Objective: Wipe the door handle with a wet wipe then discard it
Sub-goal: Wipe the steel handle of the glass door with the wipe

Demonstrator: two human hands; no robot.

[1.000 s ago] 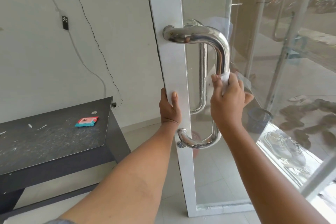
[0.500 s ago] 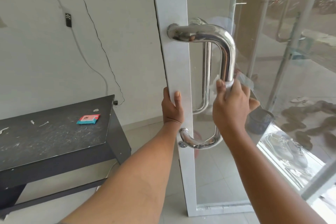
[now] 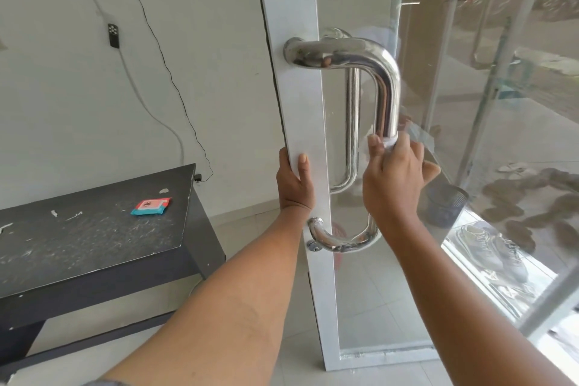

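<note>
A polished steel D-shaped door handle [image 3: 387,81] is fixed to the white frame of a glass door [image 3: 297,97]. My right hand [image 3: 393,182] grips the handle's vertical bar about midway down, with a white wet wipe [image 3: 390,142] wrapped round the bar under my fingers. Only the wipe's top edge shows above my hand. My left hand [image 3: 294,182] holds the edge of the door frame, thumb on the front face, just left of the handle.
A black table [image 3: 78,244] stands at the left with a red and teal wet-wipe pack [image 3: 151,206] on it. A dark mesh waste bin [image 3: 446,204] is seen through the glass, low right of the handle. Shoes [image 3: 492,251] lie beyond the glass.
My right hand with the wipe has stayed near the middle of the bar, sliding slightly lower. My left hand keeps its hold on the door edge. The view shifted a little.
</note>
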